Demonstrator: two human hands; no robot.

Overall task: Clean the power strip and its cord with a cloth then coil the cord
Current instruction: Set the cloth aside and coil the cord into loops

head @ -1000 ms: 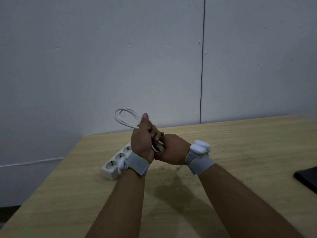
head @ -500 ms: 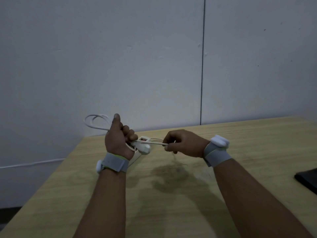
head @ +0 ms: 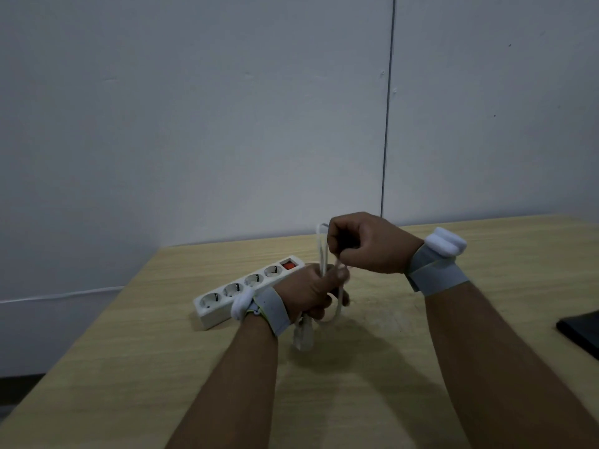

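Observation:
A white power strip (head: pixel 241 288) with several sockets and a red switch lies on the wooden table (head: pixel 136 367), behind my left wrist. My left hand (head: pixel 309 294) grips a bundle of its white cord (head: pixel 322 247), with the plug (head: pixel 303 335) hanging below the fist. My right hand (head: pixel 369 243) is just above and right of it, fingers curled round the top of the cord loop. No cloth is in view.
A dark flat object (head: pixel 580 332) lies at the table's right edge. A grey wall stands close behind the table. The table's left edge runs diagonally past the power strip.
My hands were apart with the cord stretched between them; now they have come together in the middle. The left hand has turned down, and the plug hangs beneath it.

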